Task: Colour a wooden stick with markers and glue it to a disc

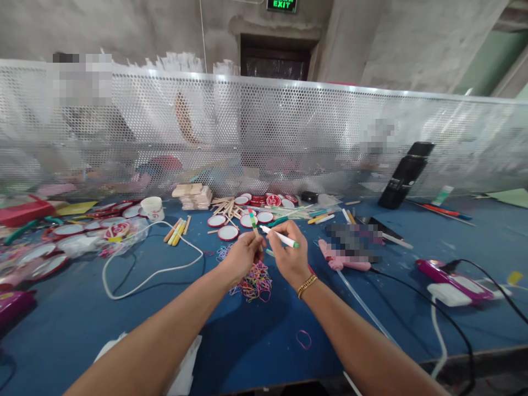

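Observation:
My left hand (243,254) is closed around the lower end of a wooden craft stick (253,221), held upright and painted with green and red bands. Between the fingers of my right hand (289,254) is a white marker (284,237) with a green end. Its tip points left, close to the painted stick; I cannot tell whether they touch. Below both hands lies a heap of colourful rubber bands (253,285). One loose pink rubber band (304,339) rests nearer the table's front edge.
Red-rimmed lids (227,233), loose sticks and a stack of wooden sticks (193,197) lie beyond my hands. Left are a paper cup (152,208) and a white cable (159,269). Right are a pink glue gun (350,263), a purple power strip (457,281) and a black bottle (406,176).

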Demonstrator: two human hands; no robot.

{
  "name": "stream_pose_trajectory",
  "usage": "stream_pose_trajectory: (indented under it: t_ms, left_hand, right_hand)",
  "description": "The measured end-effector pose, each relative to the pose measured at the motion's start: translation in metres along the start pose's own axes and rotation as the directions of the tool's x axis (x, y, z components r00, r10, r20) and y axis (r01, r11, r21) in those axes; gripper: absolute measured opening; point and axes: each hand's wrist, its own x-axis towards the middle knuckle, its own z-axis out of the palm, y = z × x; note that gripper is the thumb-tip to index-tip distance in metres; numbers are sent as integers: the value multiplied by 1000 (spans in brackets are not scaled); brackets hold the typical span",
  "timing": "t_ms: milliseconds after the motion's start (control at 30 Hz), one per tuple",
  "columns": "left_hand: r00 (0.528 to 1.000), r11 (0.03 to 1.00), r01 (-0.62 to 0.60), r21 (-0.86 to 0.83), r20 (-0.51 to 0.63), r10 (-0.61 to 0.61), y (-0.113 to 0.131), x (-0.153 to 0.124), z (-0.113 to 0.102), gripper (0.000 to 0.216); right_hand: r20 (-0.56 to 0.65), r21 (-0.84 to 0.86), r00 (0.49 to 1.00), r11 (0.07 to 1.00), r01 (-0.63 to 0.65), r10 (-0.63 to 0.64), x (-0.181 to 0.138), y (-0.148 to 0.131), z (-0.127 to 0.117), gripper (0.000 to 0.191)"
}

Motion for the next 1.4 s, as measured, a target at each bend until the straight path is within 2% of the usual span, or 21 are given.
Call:
stream_pose_trajectory:
  t_ms: [200,400,567,767,933,1100,1267,1400]
  left_hand:
    - [1000,1000,-12,1,13,12,-1,1,1,31]
    - [1000,1000,27,13,-8,-27,3,-1,1,27]
    - [1000,1000,11,29,4,-11,5,-1,2,26]
    - [1000,1000,17,11,5,-17,4,-2,1,25]
    - [1000,1000,19,9,5,-19,4,-1,1,24]
    - [1000,999,31,19,1,-31,4,0,1,25]
    - [1000,999,29,23,3,-29,5,-1,2,25]
    - [1000,999,26,29,4,-26,4,0,2,25]
  right_hand:
    - [63,22,998,1000,-6,4,-1,-2,1,10]
    - [13,25,1000,1000,-19,19,-1,0,0,11]
    - [70,48,997,998,-42,39,-1,-1,1,11]
    - [-4,19,1000,1000,-1,1,0,-1,0,11]
    - [63,58,998,998,-28,24,-2,-1,0,11]
    - [9,32,1000,999,-14,14,-1,-1,0,10]
    - [60,48,998,998,-34,31,-1,-1,0,11]
    - [3,29,1000,999,-17,17,-1,1,0,11]
